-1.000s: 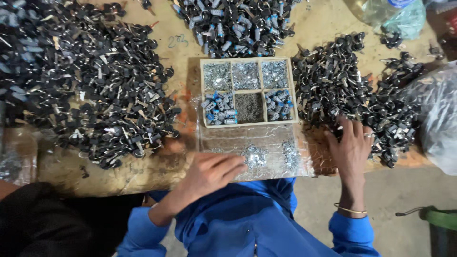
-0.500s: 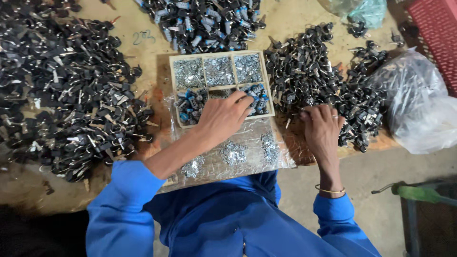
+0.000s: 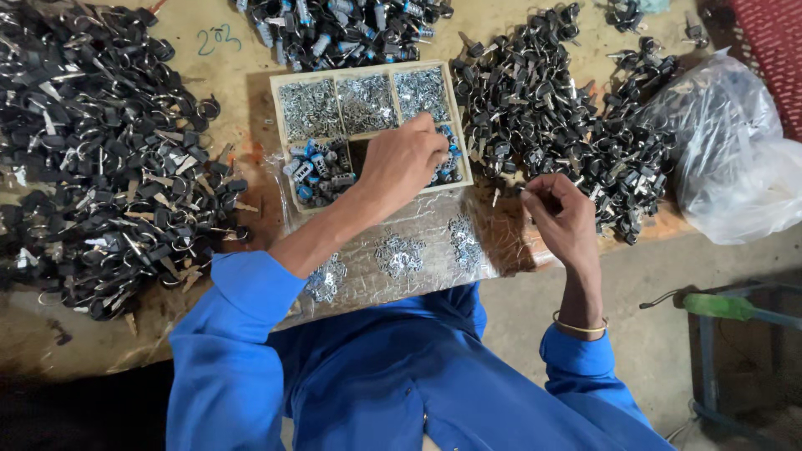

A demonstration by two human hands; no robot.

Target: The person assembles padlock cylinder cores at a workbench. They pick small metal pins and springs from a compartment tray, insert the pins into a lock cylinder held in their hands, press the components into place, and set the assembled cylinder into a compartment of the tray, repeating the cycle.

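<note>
The left hand (image 3: 405, 159) reaches across a divided wooden tray (image 3: 281, 125) that sits on the surface (image 3: 242, 75). Its fingers are curled down over the tray's right side, the fingertips at the border between the far right compartment of small silver parts (image 3: 422, 90) and the near right compartment of blue-and-silver parts (image 3: 451, 163). Whether the grip is pinching a piece there cannot be told, since the fingertips are hidden behind the knuckles.

The right hand (image 3: 561, 219) is held to the right of the tray, at the near edge of a heap of black keys (image 3: 551, 108). Its thumb and forefinger are pressed narrowly together on something very small; what it is cannot be made out. A thin bangle (image 3: 579, 326) circles that wrist.

The tray's near left compartment holds more blue-and-silver parts (image 3: 317, 171). Just near of the tray lies a clear plastic sheet (image 3: 418, 225) with small clusters of silver pieces (image 3: 399, 253) on it. A large heap of black keys (image 3: 92, 159) covers the left of the surface, and a clear plastic bag (image 3: 735, 159) rests at the right edge. Both sleeves are blue.
</note>
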